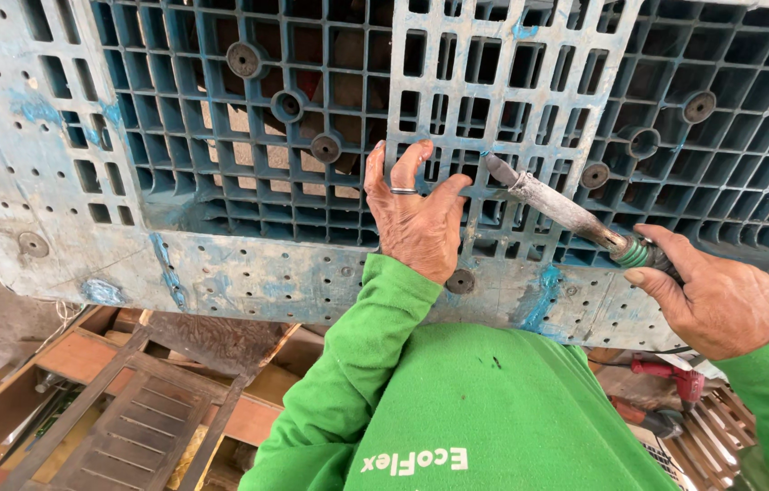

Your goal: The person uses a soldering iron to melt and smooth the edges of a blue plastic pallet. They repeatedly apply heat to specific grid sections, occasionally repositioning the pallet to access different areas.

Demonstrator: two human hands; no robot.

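So I've got this big blue plastic pallet [221, 182] right up in front of me, grid side facing me, pretty beat up and scuffed, with paler smears of blue along the solid lower edge. There's a separate grid panel [503, 82] lying over the middle of it, same blue, and that's where both my hands are.

My left hand [416, 218] is flat on the bottom edge of that panel, fingers [374, 173] spread apart and pressed against the lattice, not wrapped around anything. Ring on one finger. Green sleeve [357, 364] running up to it.

My right hand [721, 295] is closed tight around the green handle of a soldering iron [566, 211] type tool. The crusty grey metal shaft angles up and to the left, and the tip sits right on the panel's lattice, just beside my left fingertips. Can't tell whether the tip is actually pushed into the plastic or just touching it.

Round dark plugs [244, 59] are dotted over the pallet grid on both sides of the panel, and one sits just under my left wrist.

Down below the pallet there's a wooden frame [130, 409] with slats, and off to the right a red power drill [675, 373] lying on the clutter.
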